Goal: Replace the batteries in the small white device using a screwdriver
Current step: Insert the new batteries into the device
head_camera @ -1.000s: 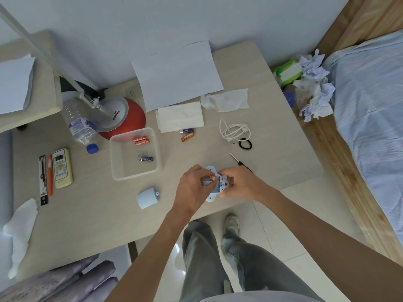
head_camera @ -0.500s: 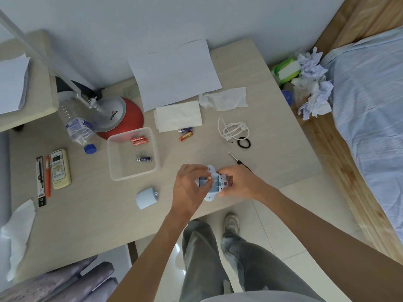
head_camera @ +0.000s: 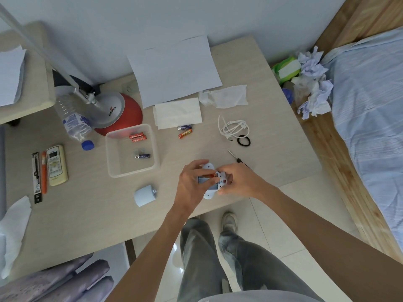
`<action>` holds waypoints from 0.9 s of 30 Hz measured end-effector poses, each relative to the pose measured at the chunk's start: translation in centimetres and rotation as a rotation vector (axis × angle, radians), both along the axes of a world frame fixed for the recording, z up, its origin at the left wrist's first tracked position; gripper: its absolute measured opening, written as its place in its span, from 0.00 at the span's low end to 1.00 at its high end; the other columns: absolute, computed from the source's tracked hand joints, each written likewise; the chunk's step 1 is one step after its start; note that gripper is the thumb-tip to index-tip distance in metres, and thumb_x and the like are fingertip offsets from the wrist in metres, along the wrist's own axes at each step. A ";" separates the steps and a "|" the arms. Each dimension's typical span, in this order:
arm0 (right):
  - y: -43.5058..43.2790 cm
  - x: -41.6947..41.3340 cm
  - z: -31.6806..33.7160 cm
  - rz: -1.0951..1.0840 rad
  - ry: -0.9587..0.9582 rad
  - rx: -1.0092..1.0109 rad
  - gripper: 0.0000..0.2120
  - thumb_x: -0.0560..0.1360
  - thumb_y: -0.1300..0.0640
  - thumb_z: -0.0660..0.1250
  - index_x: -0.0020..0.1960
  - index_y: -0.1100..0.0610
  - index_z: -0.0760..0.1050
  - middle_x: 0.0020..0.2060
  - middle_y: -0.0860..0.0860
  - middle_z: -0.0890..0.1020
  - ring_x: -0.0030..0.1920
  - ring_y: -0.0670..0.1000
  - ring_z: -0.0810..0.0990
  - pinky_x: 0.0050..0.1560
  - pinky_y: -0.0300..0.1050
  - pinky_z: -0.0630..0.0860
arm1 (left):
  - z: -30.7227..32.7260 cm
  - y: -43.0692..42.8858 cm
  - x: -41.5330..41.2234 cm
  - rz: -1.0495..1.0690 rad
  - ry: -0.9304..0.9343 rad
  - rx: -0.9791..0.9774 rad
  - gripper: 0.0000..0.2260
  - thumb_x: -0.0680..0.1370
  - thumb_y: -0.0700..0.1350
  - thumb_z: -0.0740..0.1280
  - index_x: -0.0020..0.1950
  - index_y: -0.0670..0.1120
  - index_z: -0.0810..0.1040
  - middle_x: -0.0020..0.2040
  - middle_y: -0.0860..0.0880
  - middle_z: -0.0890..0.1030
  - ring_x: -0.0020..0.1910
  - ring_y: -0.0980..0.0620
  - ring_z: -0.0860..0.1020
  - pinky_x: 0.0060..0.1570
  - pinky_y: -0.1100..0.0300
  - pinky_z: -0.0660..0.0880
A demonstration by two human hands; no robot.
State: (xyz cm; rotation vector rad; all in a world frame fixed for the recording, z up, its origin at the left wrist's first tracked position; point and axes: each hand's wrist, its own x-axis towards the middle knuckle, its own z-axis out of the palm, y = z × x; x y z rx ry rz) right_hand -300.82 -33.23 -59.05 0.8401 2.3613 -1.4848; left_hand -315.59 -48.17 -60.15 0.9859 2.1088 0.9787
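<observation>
Battery (head_camera: pixel 210 175) pinched by L hand (head_camera: pixel 192 182) sits over open bay of white device (head_camera: pixel 208 195), R hand (head_camera: pixel 242 182) clamped on device's end at near edge of table (head_camera: pixel 87 214); crooked push vs spring could pop it floorward.

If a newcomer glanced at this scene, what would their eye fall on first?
At the near edge of the table, the left hand and right hand grip the small white device, an orange battery lying in its open compartment. Behind to the left, a clear box holds three more batteries, beside the red lamp base.
</observation>
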 end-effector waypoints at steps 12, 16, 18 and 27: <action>0.3 0.0 0.0 0.018 0.007 0.025 0.14 0.67 0.53 0.84 0.49 0.50 0.85 0.39 0.47 0.87 0.40 0.52 0.85 0.44 0.56 0.83 | -1.2 -0.5 -0.8 0.187 -0.196 -0.026 0.17 0.71 0.41 0.85 0.58 0.48 0.87 0.56 0.56 0.86 0.53 0.57 0.84 0.50 0.67 0.82; 0.4 0.1 -0.2 0.019 0.010 0.022 0.15 0.66 0.53 0.85 0.49 0.50 0.85 0.40 0.48 0.87 0.40 0.52 0.85 0.44 0.57 0.84 | -1.1 -0.4 -1.0 0.167 -0.252 -0.013 0.19 0.69 0.42 0.86 0.57 0.47 0.88 0.55 0.55 0.87 0.52 0.60 0.84 0.50 0.66 0.82; 0.4 0.1 -0.2 0.025 0.010 0.027 0.15 0.66 0.53 0.85 0.51 0.50 0.86 0.41 0.47 0.88 0.40 0.49 0.86 0.44 0.55 0.85 | -1.0 -0.1 -0.9 0.189 -0.277 -0.006 0.18 0.68 0.44 0.87 0.56 0.47 0.88 0.54 0.54 0.87 0.51 0.59 0.84 0.49 0.66 0.82; 0.5 0.0 -0.1 0.029 -0.013 0.020 0.16 0.65 0.49 0.84 0.51 0.48 0.86 0.41 0.46 0.88 0.40 0.49 0.86 0.46 0.57 0.86 | -1.2 0.3 -0.8 0.219 -0.266 -0.033 0.15 0.69 0.43 0.86 0.53 0.48 0.88 0.50 0.56 0.87 0.46 0.61 0.83 0.46 0.68 0.80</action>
